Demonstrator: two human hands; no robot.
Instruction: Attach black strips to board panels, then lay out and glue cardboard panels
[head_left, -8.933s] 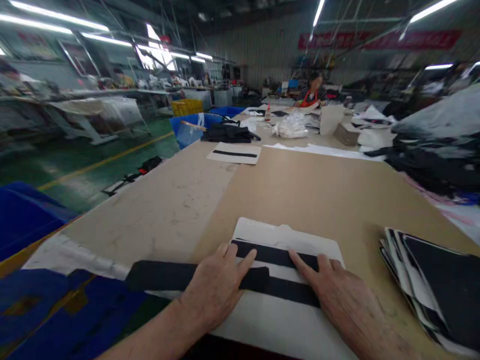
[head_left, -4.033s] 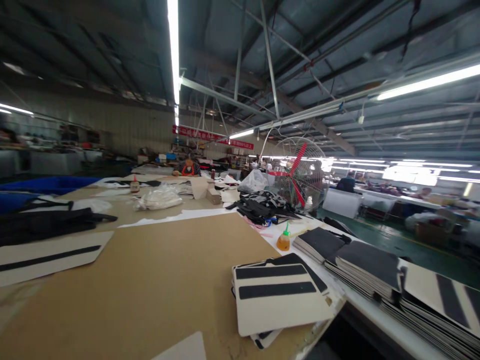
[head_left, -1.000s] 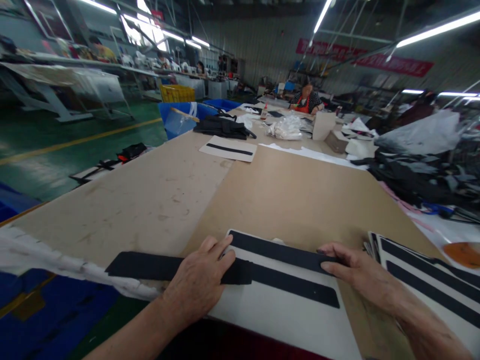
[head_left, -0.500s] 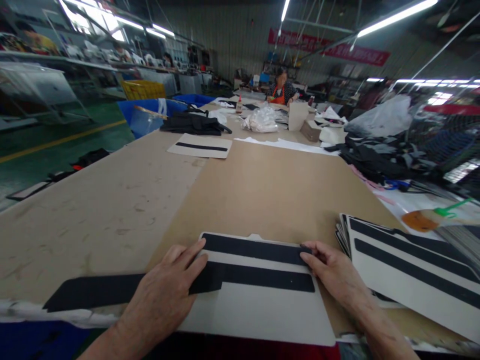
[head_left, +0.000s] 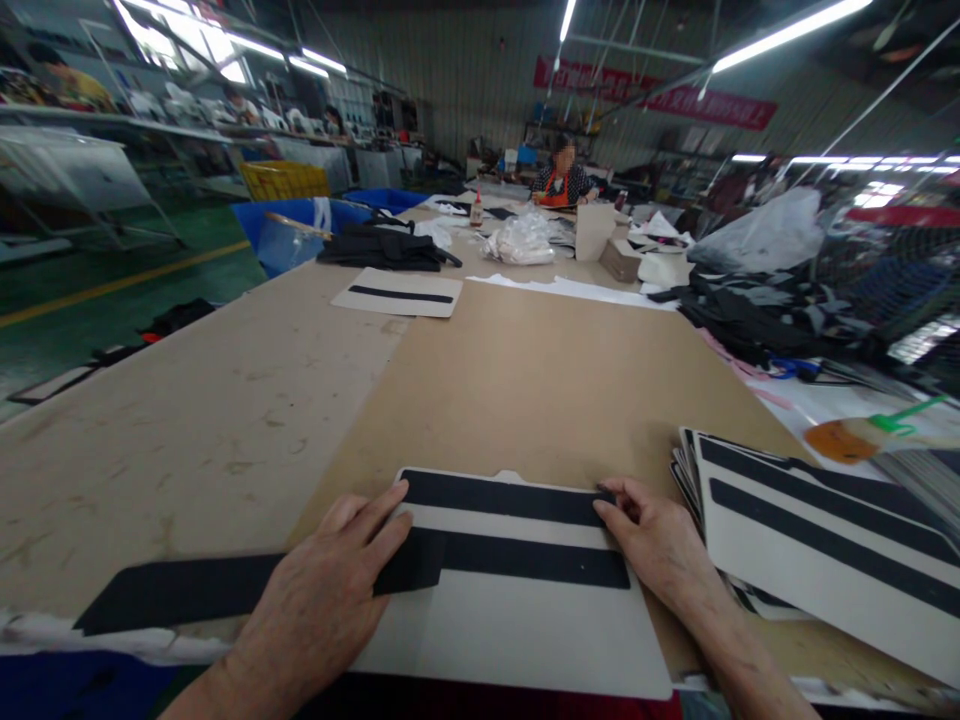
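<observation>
A light grey board (head_left: 517,635) with a small tab on its far edge lies in front of me. Two black strips cross it: an upper black strip (head_left: 502,497) along the far edge and a lower one (head_left: 536,560). My left hand (head_left: 330,570) has its thumb and index finger at the upper strip's left end. Under that hand runs a loose black strip (head_left: 180,588), reaching left across the table and overlapping the lower strip. My right hand (head_left: 652,535) pinches the upper strip's right end at the board's corner; some of its fingers are hidden.
To the right sits a stack of similar striped boards (head_left: 817,560), with an orange-and-green brush-like tool (head_left: 855,437) behind it. Another striped board (head_left: 401,293) lies farther up the table (head_left: 247,400). Black fabric (head_left: 390,247), plastic bags and a person (head_left: 562,180) are beyond.
Both hands stay at the ends of the upper strip, the right one shifting slightly left. The loose black strip has slid slightly left. Otherwise the board and strips look the same.
</observation>
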